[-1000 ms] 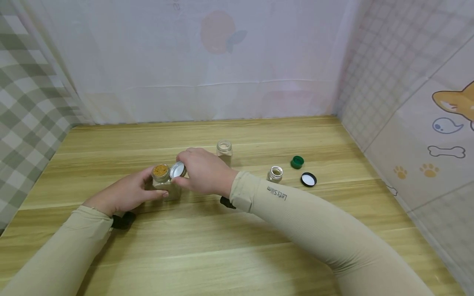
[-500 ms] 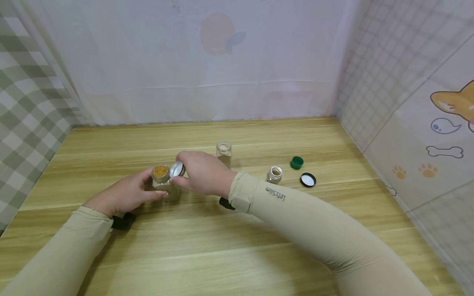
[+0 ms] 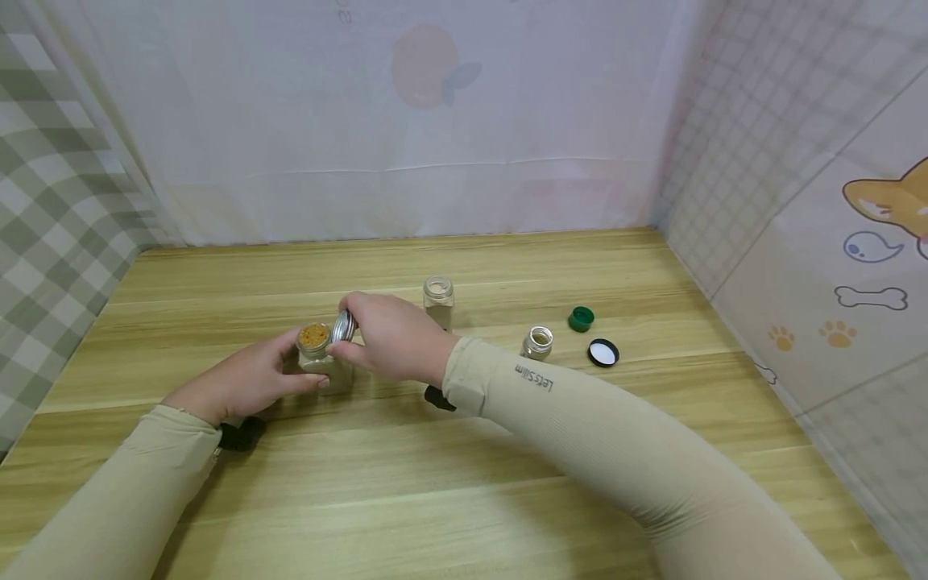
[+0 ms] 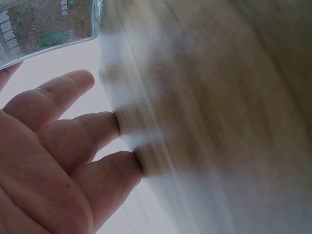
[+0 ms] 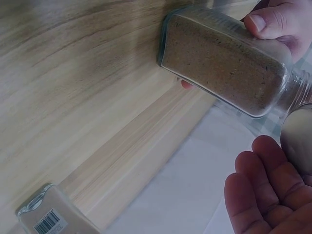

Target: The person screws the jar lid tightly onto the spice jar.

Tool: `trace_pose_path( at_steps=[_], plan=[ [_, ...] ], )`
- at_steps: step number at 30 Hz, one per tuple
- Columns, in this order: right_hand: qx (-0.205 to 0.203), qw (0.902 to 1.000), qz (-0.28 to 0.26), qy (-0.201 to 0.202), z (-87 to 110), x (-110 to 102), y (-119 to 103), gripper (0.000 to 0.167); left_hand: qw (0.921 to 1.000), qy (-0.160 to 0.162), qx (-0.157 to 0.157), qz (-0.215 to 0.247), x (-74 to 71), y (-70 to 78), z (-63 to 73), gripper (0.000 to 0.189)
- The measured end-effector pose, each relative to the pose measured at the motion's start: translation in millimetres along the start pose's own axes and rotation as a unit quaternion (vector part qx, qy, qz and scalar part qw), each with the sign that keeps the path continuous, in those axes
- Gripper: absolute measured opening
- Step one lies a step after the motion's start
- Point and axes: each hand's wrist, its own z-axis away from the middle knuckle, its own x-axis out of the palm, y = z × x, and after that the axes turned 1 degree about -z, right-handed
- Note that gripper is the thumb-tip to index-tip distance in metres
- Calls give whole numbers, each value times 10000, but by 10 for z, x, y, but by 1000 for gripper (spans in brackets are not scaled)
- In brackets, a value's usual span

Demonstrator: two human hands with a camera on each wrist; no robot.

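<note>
Gripping glass jar with left hand, with thumb along near side and index finger round far side. Seeing other three fingers of that hand loosely bent, clear of the glass, in left wrist view. Pinching silver lid between thumb and fingers of right hand. Holding it tilted on edge, just right of the open jar mouth; can't tell contact from small gap at rim. Finding jar upright on wooden table, left of centre. Filled nearly to the top: orange-yellow at the mouth, brown with dark flecks through the glass in right wrist view. Wearing beige sleeves on both arms, with black gear under both wrists. Past right hand, farther back: second jar, open-topped, with pale contents. To the right, partly hidden behind one sleeve: smaller jar, also open-topped. Right of that: green cap, hollow side up, and black lid, white liner up, near each other but apart. Behind table: pale curtain with faint fruit print. To left: green-and-white checked cloth. To right: wall panel with grid, paw and bone prints.
</note>
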Motion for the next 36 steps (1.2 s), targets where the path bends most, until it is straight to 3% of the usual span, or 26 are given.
trace_pose_path(
  at_steps=[17,24,36],
  plan=[
    [53,9998,-203,-61,-80,23,-31,49,9998,-68,78,174,1,-17,-8,59],
    [-3,9997,-233,-55,-105,29,-75,45,9999,-63,-57,82,-5,-16,-1,64],
    [-204,9997,-111,-54,-132,52,-123,44,9999,-8,45,141,1,-27,18,73]
  ],
)
